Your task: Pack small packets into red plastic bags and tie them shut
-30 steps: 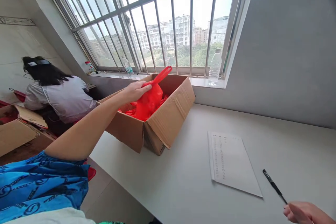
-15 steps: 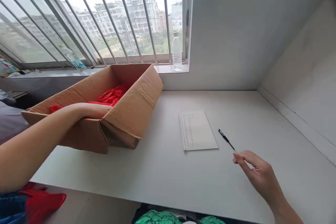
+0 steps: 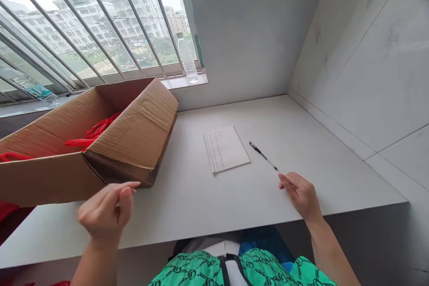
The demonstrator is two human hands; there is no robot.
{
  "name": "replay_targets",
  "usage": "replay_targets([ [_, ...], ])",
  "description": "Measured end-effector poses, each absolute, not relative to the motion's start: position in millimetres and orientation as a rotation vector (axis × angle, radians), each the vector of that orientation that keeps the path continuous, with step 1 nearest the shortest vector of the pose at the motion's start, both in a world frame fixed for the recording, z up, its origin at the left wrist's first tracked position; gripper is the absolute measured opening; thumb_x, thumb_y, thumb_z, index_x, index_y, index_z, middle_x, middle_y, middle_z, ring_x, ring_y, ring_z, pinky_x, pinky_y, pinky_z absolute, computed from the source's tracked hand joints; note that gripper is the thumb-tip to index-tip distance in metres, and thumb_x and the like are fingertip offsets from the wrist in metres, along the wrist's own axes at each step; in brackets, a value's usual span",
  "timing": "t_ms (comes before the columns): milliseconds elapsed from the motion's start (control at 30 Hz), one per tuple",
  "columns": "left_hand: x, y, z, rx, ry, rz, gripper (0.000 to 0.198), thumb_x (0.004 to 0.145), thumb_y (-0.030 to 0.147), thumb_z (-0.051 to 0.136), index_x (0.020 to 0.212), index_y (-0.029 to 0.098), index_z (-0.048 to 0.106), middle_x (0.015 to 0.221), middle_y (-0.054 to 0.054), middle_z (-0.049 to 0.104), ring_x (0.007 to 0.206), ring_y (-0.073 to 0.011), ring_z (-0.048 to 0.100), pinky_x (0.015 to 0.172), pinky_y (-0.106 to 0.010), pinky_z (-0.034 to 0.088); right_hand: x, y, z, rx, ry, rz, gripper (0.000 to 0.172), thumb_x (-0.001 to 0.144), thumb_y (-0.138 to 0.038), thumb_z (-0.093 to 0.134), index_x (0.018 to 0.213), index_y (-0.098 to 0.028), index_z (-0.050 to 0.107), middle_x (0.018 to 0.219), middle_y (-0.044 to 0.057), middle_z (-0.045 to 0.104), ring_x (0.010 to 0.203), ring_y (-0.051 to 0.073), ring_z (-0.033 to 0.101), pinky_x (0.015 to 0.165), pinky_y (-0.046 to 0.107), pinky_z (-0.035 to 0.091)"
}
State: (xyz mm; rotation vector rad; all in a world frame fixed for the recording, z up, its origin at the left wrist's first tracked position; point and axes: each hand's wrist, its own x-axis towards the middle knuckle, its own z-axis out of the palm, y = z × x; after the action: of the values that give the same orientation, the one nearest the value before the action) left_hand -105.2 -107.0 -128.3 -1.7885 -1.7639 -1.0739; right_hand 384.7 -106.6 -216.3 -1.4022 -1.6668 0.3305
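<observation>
My left hand (image 3: 106,210) is over the table in front of the cardboard box (image 3: 129,129), its fingers curled and the index finger pointing right. Nothing shows in it. Inside the tilted-looking box are red plastic bags (image 3: 97,132), partly hidden by its flaps. My right hand (image 3: 300,194) hovers near the table's front edge, fingers curled and thumb against them, with nothing visible between. Just beyond its fingertips, a black-and-clear pen (image 3: 263,155) lies on the table. Left of the pen lies a white notepad (image 3: 231,149) with rows of small writing.
The white table (image 3: 187,196) meets a grey wall behind and a tiled wall (image 3: 378,76) at right. On the sill of the barred window stands a clear bottle (image 3: 188,60); another bottle (image 3: 42,93) lies tipped at left. Green patterned clothing (image 3: 197,270) shows below.
My left hand has come out of the box and moved to its front. My right hand stays near the pen. The view has turned right and shifted, and the box now sits farther left.
</observation>
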Motion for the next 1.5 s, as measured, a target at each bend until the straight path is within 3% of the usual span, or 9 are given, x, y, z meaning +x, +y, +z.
replay_targets([
  [100, -101.5, -122.8, -166.4, -1.853, -1.993, -1.055, 0.048, 0.096, 0.046, 0.043, 0.072, 0.017, 0.073, 0.062, -0.001, 0.069, 0.057, -0.0135, 0.065, 0.054, -0.023, 0.044, 390.4, -104.6, -214.3, -1.399, -1.588, 0.279, 0.055, 0.103, -0.042, 0.038, 0.052, -0.021, 0.042, 0.051, -0.002, 0.045, 0.049, 0.011, 0.044, 0.055, 0.026, 0.034],
  [167, -107.5, -123.6, -184.5, -1.785, -2.287, -1.019, 0.046, 0.093, 0.047, 0.043, 0.072, 0.02, 0.073, 0.063, 0.0, 0.071, 0.062, -0.0163, 0.069, 0.058, -0.023, 0.048, 399.9, -102.2, -211.0, -1.485, -1.504, 0.198, 0.056, 0.103, -0.044, 0.035, 0.055, -0.02, 0.052, 0.048, -0.003, 0.042, 0.046, 0.011, 0.043, 0.054, 0.026, 0.034],
  [267, -123.1, -110.7, -194.8, -1.71, -2.542, -0.804, 0.043, 0.089, 0.046, 0.042, 0.068, 0.025, 0.072, 0.063, 0.001, 0.073, 0.069, -0.0208, 0.071, 0.059, -0.026, 0.047, 417.8, -99.6, -205.4, -1.697, -1.348, 0.114, 0.05, 0.103, -0.048, 0.031, 0.091, -0.019, 0.07, 0.046, -0.006, 0.039, 0.044, 0.012, 0.042, 0.053, 0.025, 0.035],
  [400, -133.3, -88.8, -192.2, -1.769, -2.671, -0.577, 0.047, 0.092, 0.049, 0.036, 0.064, 0.031, 0.069, 0.064, 0.005, 0.073, 0.067, -0.0215, 0.069, 0.058, -0.026, 0.044, 428.1, -97.3, -203.5, -1.818, -1.34, 0.21, 0.045, 0.1, -0.053, 0.038, 0.121, -0.018, 0.059, 0.061, -0.004, 0.056, 0.053, 0.013, 0.053, 0.057, 0.023, 0.042],
  [533, -132.8, -83.4, -192.5, -1.725, -2.73, -0.511, 0.046, 0.093, 0.053, 0.037, 0.067, 0.03, 0.068, 0.063, 0.005, 0.071, 0.064, -0.0197, 0.066, 0.058, -0.025, 0.043, 420.2, -90.0, -209.5, -1.819, -1.651, 0.315, 0.042, 0.098, -0.058, 0.041, 0.111, -0.023, 0.059, 0.081, 0.0, 0.066, 0.06, 0.012, 0.06, 0.055, 0.023, 0.045],
  [800, -108.3, -99.9, -181.8, -1.639, -2.827, -0.522, 0.041, 0.096, 0.047, 0.04, 0.081, 0.019, 0.065, 0.067, 0.005, 0.066, 0.071, -0.0145, 0.062, 0.067, -0.019, 0.038, 404.7, -66.7, -215.8, -1.777, -2.139, -0.014, 0.037, 0.1, -0.054, 0.035, 0.084, -0.023, 0.051, 0.063, -0.003, 0.059, 0.045, 0.013, 0.052, 0.041, 0.022, 0.024],
  [1033, -98.1, -105.2, -178.2, -1.636, -2.776, -0.409, 0.041, 0.098, 0.047, 0.039, 0.081, 0.018, 0.062, 0.072, 0.005, 0.065, 0.073, -0.0147, 0.059, 0.066, -0.019, 0.035, 399.2, -60.5, -223.4, -1.659, -2.109, 0.057, 0.035, 0.1, -0.049, 0.038, 0.082, -0.024, 0.053, 0.06, -0.003, 0.058, 0.042, 0.012, 0.05, 0.041, 0.023, 0.031],
  [1333, -97.7, -111.7, -182.4, -1.656, -2.738, -0.342, 0.038, 0.098, 0.047, 0.039, 0.089, 0.019, 0.063, 0.082, 0.002, 0.068, 0.078, -0.0173, 0.06, 0.066, -0.021, 0.033, 398.1, -61.1, -220.8, -1.64, -1.856, 0.252, 0.038, 0.099, -0.055, 0.04, 0.104, -0.025, 0.063, 0.085, 0.003, 0.069, 0.057, 0.015, 0.06, 0.046, 0.025, 0.044],
  [1500, -110.9, -122.1, -202.7, -1.808, -2.716, -0.443, 0.034, 0.095, 0.049, 0.041, 0.087, 0.024, 0.062, 0.077, 0.005, 0.067, 0.068, -0.0147, 0.059, 0.063, -0.022, 0.037, 401.9, -60.0, -230.9, -1.741, -1.799, 0.035, 0.05, 0.098, -0.061, 0.037, 0.113, -0.021, 0.063, 0.118, 0.011, 0.067, 0.102, 0.028, 0.064, 0.079, 0.04, 0.051],
])
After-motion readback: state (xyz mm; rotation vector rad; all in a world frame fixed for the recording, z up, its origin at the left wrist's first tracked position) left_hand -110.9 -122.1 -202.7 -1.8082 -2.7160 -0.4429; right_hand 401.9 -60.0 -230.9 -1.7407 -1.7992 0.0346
